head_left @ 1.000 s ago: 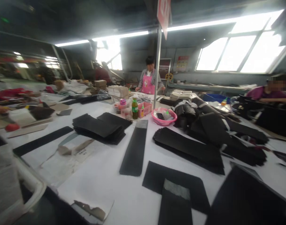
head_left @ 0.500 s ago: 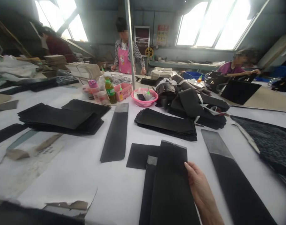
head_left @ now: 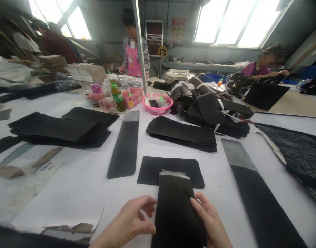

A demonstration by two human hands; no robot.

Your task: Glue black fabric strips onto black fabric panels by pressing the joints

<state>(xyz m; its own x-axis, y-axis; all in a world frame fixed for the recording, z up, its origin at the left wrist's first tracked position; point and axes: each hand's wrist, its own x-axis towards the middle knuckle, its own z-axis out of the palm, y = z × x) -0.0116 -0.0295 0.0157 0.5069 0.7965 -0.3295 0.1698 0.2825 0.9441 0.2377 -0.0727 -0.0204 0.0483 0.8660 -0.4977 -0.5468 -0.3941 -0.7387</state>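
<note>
Black held strip (head_left: 175,213): one, bottom centre, partly hiding one crosswise piece (head_left: 170,165)
Grey-ended strips (head_left: 124,148): two, flat on either side
Right hand (head_left: 211,218): pinching the held strip's right edge, as half a second ago
Left hand (head_left: 134,218): newly in view, thumb and fingers parted beside the left edge, contact unclear
Finish: smooth, bowed, far edge pale and ragged

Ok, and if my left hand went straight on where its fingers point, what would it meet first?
Most likely the black piece in your right hand. Your left hand is right beside its left edge, perhaps touching; depth is unclear.
</note>
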